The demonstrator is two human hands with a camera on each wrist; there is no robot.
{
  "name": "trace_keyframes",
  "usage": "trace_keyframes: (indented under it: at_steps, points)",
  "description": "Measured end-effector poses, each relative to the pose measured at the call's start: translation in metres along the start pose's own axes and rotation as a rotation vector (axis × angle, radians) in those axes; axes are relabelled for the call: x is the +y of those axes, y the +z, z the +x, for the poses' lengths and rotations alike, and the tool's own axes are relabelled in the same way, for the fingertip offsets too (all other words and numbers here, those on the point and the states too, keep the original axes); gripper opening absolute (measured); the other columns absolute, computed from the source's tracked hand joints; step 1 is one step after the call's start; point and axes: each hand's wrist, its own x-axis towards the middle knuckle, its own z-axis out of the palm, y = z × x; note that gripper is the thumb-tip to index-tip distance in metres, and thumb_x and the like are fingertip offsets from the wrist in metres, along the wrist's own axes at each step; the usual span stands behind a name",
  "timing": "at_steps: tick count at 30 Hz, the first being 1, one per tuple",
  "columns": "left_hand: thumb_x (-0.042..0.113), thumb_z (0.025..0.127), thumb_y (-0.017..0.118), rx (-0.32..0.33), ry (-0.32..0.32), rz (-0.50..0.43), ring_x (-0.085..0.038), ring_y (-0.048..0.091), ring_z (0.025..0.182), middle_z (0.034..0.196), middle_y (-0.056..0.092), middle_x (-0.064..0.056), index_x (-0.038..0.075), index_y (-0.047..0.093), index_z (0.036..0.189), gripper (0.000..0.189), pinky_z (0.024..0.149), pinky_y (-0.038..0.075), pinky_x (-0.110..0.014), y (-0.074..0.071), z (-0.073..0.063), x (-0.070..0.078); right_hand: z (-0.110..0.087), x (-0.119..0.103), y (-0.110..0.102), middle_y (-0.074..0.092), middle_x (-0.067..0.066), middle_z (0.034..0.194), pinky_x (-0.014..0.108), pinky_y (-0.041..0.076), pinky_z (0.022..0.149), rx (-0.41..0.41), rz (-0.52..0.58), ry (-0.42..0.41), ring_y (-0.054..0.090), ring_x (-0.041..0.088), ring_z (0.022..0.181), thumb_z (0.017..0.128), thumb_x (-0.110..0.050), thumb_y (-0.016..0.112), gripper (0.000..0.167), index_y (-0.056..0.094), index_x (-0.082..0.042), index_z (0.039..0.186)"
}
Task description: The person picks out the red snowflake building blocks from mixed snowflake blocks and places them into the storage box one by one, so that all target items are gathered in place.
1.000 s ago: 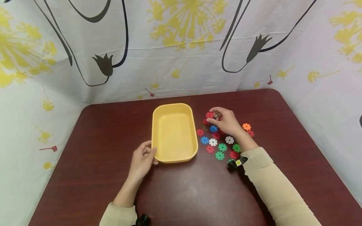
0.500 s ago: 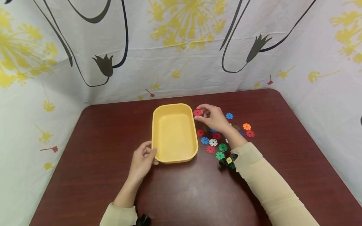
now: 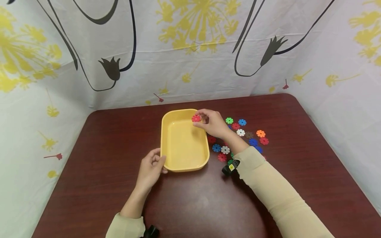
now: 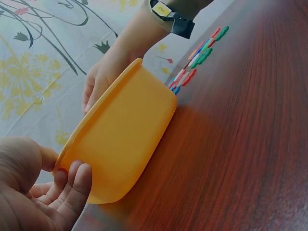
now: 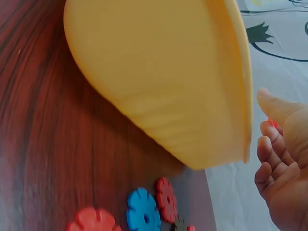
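Note:
A yellow rectangular tray [image 3: 184, 145] with raised walls stands on the table, its inside bare. My left hand [image 3: 150, 168] grips the tray's near left rim between thumb and fingers; the left wrist view shows the thumb over the rim [image 4: 98, 103] and fingertips against the outer wall. Over the tray's far right corner, my right hand [image 3: 212, 123] pinches a red notched plastic disc [image 3: 195, 118]. In the right wrist view most of that disc is hidden behind the fingers. Right of the tray lie several similar discs, among them a white disc [image 3: 225, 150] and a blue disc [image 5: 143, 210].
The dark red wooden table [image 3: 119, 132] runs up to a patterned cloth [image 3: 178, 66] at the back and sides. Farther right on the tabletop are an orange disc [image 3: 260, 133] and a red disc [image 3: 264, 140]. My right forearm partly covers the scattered discs.
My right hand has moved left from among the scattered discs to above the tray, carrying the red disc. Discs it had covered now show. My left hand stays on the rim.

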Motion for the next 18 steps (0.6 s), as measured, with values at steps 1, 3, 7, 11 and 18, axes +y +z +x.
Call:
trace_keyframes:
  at_steps: [1,3,7,11,18]
  points:
    - [0.006,0.100,0.062,0.000,0.000,0.000,-0.018,0.066,0.060,0.082,0.061,-0.014,-0.003,0.051,0.139,0.042,0.057,0.064,-0.032,0.000,0.000,0.000,0.001,0.000,0.002,0.062,0.007,0.090,0.029,0.048,0.061,0.001,0.004,-0.003,0.055,0.019,0.072,0.090,-0.017,0.080,0.035,0.068,-0.002,0.118]
    - [0.006,0.100,0.062,-0.001,-0.001,0.002,-0.018,0.066,0.060,0.082,0.061,-0.013,-0.002,0.051,0.139,0.042,0.057,0.064,-0.033,0.000,0.000,0.000,0.003,-0.002,0.005,0.061,0.008,0.090,0.029,0.048,0.063,-0.001,0.014,-0.011,0.055,0.020,0.072,0.089,-0.017,0.080,0.035,0.068,-0.001,0.118]
    - [0.006,0.100,0.062,-0.004,-0.001,0.003,-0.018,0.066,0.060,0.081,0.062,-0.013,-0.002,0.052,0.139,0.042,0.057,0.064,-0.033,0.001,0.001,0.000,0.006,-0.005,0.011,0.061,0.007,0.090,0.029,0.050,0.065,-0.008,0.012,-0.027,0.057,0.019,0.075,0.089,-0.017,0.080,0.034,0.069,-0.001,0.117]
    - [0.005,0.099,0.062,-0.008,0.008,0.005,-0.018,0.066,0.060,0.081,0.062,-0.014,-0.004,0.051,0.140,0.043,0.057,0.064,-0.032,0.000,0.001,0.000,0.011,-0.009,0.017,0.061,0.006,0.090,0.029,0.052,0.065,-0.017,0.005,-0.033,0.059,0.018,0.077,0.089,-0.018,0.080,0.034,0.069,-0.002,0.117]
    - [0.004,0.099,0.062,-0.005,0.023,0.010,-0.017,0.066,0.059,0.080,0.062,-0.014,-0.007,0.051,0.138,0.042,0.056,0.064,-0.032,0.000,0.001,-0.001,0.020,-0.019,0.026,0.061,0.007,0.090,0.028,0.053,0.063,-0.045,0.002,-0.039,0.062,0.018,0.075,0.089,-0.018,0.080,0.034,0.069,-0.002,0.117]
